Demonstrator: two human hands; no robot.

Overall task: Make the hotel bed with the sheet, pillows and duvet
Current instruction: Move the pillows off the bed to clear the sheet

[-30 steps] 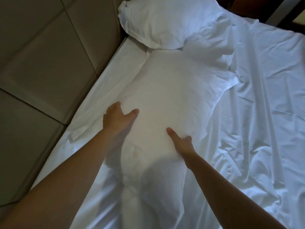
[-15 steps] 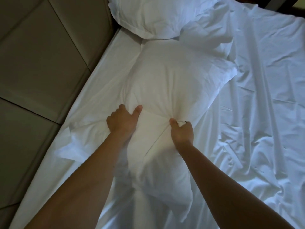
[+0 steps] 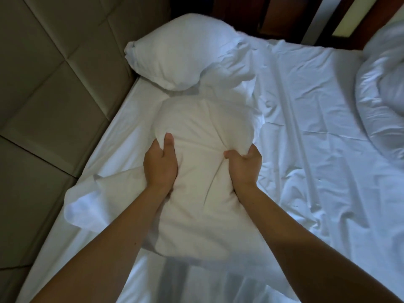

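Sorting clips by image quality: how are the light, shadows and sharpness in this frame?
Head view: dim, cool light, brightest on the sheet at right; a dark shadow lies under the near pillow's lower end; the left hand and right hand gripping it look sharp; the padded headboard stays murky.

Bed: wrinkled white sheet; far pillow by headboard, near pillow before it; duvet bunched right edge.

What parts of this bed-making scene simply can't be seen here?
Head view throughout:
- Most fingers of the left hand and right hand: buried in the near pillow they grip.
- The duvet: cut off by the right edge.
- The sheet: partly covered by that pillow.
- The dark furniture at the top: too dim to identify.
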